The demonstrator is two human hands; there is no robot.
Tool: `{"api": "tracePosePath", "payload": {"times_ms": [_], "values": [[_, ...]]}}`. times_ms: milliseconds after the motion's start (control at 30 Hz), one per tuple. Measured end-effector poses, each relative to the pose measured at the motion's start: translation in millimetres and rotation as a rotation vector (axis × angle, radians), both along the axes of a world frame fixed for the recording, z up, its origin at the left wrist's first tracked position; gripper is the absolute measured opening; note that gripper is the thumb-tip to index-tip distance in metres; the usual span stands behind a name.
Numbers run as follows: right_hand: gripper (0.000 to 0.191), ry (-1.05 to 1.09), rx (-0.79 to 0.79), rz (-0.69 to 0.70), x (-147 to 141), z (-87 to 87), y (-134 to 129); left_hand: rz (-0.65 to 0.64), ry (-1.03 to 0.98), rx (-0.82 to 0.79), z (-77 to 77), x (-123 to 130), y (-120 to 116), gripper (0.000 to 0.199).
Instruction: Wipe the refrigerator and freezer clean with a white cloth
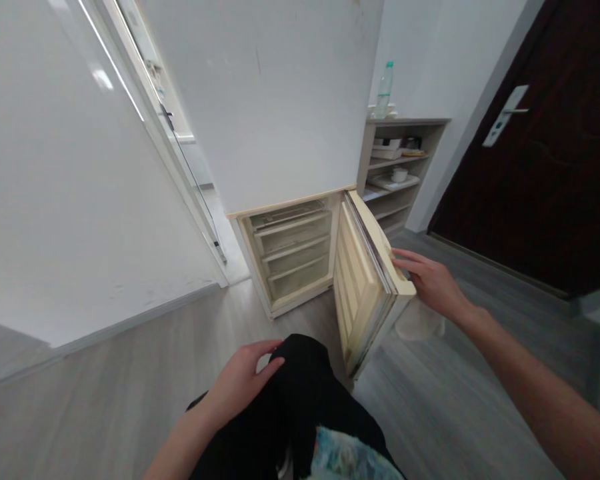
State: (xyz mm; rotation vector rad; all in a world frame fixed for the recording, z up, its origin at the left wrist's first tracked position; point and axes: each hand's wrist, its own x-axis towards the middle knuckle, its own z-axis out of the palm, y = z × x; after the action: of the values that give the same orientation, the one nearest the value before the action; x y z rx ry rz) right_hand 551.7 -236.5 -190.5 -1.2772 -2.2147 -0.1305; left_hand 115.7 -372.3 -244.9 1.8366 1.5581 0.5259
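Cream door (361,263), open on the freezer (303,299); right hand (433,283) touches its edge, grasp uncertain from here; left hand (240,379) unclenched on the knee (299,353). Apparent step: door-handling; swinging it calls for firm purchase.

At the upper right, a dark reddish-brown door (540,173) bears a pale metal handle plate (505,117). Left of it, a clear bottle (383,95) (green-capped) stands upright on a shelf unit (425,122), whose middle shelf carries a small white cup (399,175). Grey wood-look flooring (130,380) fills the lower left, below a white wall (75,220).
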Motion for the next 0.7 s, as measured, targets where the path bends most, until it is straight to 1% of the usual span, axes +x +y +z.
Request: {"api": "tracePosePath", "payload": {"times_ms": [100,167,200,267,333,400,433,467,533,600,667,700], "values": [[0.041,0.057,-0.022,-0.005,29.2,1.1,-1.1,0.054,-0.086,-0.043,-7.9,-1.3,5.5,0.05],[0.041,0.044,-0.016,-0.074,48.1,5.1,-3.4,0.041,-0.127,-0.059,-9.3,3.4,11.0,0.05],[0.042,0.024,0.012,-0.133,55.8,9.3,-7.0,0.021,-0.138,-0.055,-8.7,6.8,14.4,0.05],[0.04,-0.007,0.135,-0.296,64.2,23.2,-21.3,-0.023,-0.151,-0.02,-5.5,15.2,21.9,0.048],[0.037,-0.001,0.307,-0.457,59.3,43.6,-44.9,-0.056,-0.178,0.029,-1.1,25.8,29.4,0.045],[0.033,0.047,0.433,-0.556,39.4,65.7,-72.4,-0.082,-0.235,0.089,3.8,39.1,35.2,0.042],[0.03,0.084,0.471,-0.568,24.4,75.4,-85.0,-0.096,-0.274,0.123,6.3,46.7,37.1,0.042],[0.026,0.133,0.492,-0.556,7.0,83.0,-95.5,-0.108,-0.317,0.157,9.0,54.8,38.3,0.043],[0.018,0.256,0.471,-0.456,-31.2,90.3,-107.7,-0.126,-0.399,0.212,14.6,71.5,38.5,0.051],[0.016,0.412,0.343,-0.315,-68.4,85.9,-108.5,-0.144,-0.452,0.223,19.5,86.7,36.3,0.07],[0.017,0.593,0.142,-0.175,-99.8,71.8,-102.3,-0.152,-0.483,0.191,22.5,98.4,33.1,0.091],[0.017,0.684,0.032,-0.113,-112.5,62.2,-98.5,-0.146,-0.501,0.161,22.9,102.4,31.5,0.097]]}}
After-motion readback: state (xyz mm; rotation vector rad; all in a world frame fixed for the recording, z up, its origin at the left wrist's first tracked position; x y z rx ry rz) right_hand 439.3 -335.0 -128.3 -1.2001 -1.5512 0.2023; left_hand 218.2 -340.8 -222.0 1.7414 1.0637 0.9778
